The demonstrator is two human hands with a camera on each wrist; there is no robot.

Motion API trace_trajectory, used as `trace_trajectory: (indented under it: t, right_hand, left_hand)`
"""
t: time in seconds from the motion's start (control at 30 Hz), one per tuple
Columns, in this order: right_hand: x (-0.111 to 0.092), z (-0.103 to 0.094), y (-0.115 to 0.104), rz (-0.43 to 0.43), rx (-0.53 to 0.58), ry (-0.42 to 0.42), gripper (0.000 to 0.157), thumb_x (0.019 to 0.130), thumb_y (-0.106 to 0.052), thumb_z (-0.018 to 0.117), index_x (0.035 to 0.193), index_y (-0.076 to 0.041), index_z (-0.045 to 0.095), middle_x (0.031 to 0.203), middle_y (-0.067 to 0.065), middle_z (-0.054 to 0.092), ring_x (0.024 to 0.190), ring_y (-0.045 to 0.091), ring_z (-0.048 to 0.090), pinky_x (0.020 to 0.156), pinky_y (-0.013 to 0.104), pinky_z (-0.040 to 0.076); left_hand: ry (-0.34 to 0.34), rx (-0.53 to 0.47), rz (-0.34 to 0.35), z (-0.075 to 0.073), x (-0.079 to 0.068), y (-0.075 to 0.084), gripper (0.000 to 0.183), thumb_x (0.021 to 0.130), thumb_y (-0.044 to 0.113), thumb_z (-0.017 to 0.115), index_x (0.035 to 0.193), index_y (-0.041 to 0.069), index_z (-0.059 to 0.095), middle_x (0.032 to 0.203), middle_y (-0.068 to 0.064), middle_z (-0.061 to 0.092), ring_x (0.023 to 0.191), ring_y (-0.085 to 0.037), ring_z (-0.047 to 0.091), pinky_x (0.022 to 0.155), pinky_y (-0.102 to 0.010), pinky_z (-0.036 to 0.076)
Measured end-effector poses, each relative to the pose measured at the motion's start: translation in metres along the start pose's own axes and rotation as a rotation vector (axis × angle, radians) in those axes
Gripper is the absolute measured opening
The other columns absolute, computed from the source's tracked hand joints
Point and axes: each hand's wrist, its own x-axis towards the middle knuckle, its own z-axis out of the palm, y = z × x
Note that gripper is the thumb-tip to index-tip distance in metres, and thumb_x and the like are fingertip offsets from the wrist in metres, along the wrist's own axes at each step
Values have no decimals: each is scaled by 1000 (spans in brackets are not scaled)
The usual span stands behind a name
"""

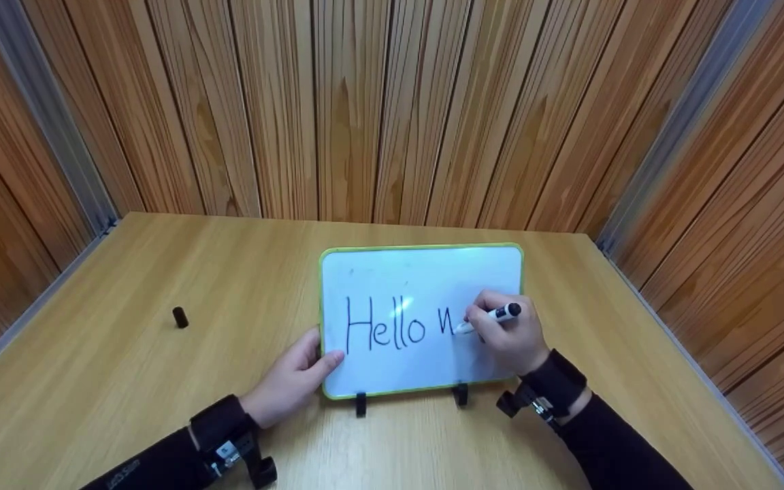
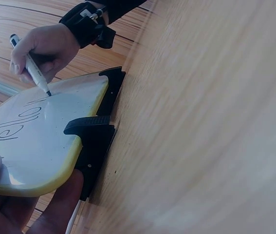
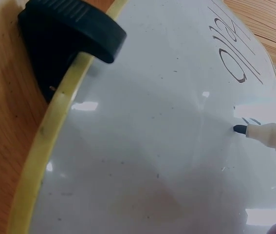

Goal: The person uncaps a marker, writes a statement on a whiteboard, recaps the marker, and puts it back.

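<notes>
Right fingers pinch the marker, its tip slanting down-left at the whiteboard; left fingers grip the whiteboard's left edge.

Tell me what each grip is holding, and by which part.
The right grip holds the marker by its barrel; the left grip holds the whiteboard by its left edge, near the lower corner.

The whiteboard stands on the table before the wall — cap to its left, marker at its right half.
</notes>
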Motion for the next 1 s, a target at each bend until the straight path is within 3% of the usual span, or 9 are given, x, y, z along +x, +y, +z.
trace_trajectory:
  t: [0.7,1.0]
  right_hand:
    - [0,1,-2,16,-54,130,25,96,9,68,75,-6,70,61,-4,58,50,8,47,44,24,33]
    - [1,1,-2,-7,-89,176,21,96,8,67,80,-3,73,63,-3,61,51,9,48,45,24,33]
  left_hand:
    - [1,1,-4,0,0,1,62,119,20,55,173,3,29,171,-18,48,152,-33,54,121,-41,49]
    - [-2,1,14,0,0,-1,60,119,17,55,171,0,31,168,-21,51,149,-33,57,114,-32,53]
